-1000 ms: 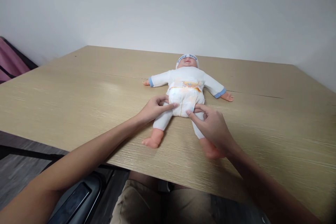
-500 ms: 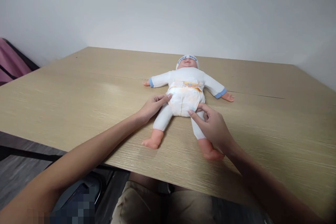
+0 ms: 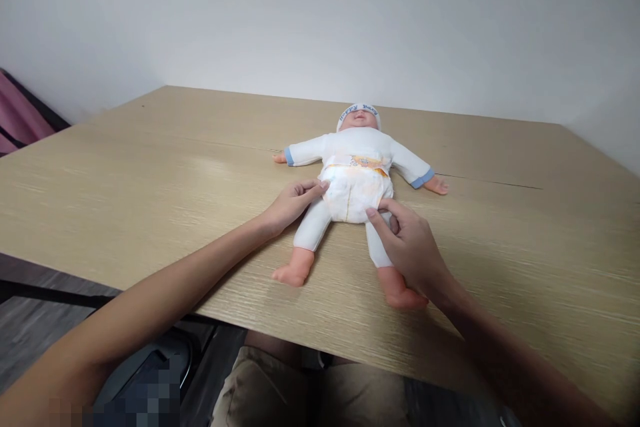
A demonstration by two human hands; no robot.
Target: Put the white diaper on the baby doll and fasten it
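Note:
A baby doll (image 3: 360,143) in a white suit with blue cuffs and a lettered white cap lies on its back, arms and legs spread, feet towards me. Around its hips is a white diaper (image 3: 350,190) with an orange-patterned band at the waist. My left hand (image 3: 297,203) pinches the diaper's edge at the hip on the left, thumb on top. On the other side, my right hand (image 3: 407,233) has the leg edge between thumb and fingers, above the doll's leg. Some fingertips of both hands are hidden behind the diaper and the leg.
The doll rests on a light wooden table (image 3: 150,180) with a seam running across it. A pale wall (image 3: 320,20) stands behind. Something pink with a dark edge (image 3: 23,113) is at the far left. My knees are below the table's front edge.
My right thumb has shifted slightly right and outward along the diaper's leg edge. My left hand keeps its hold at the hip. The view has moved very slightly.

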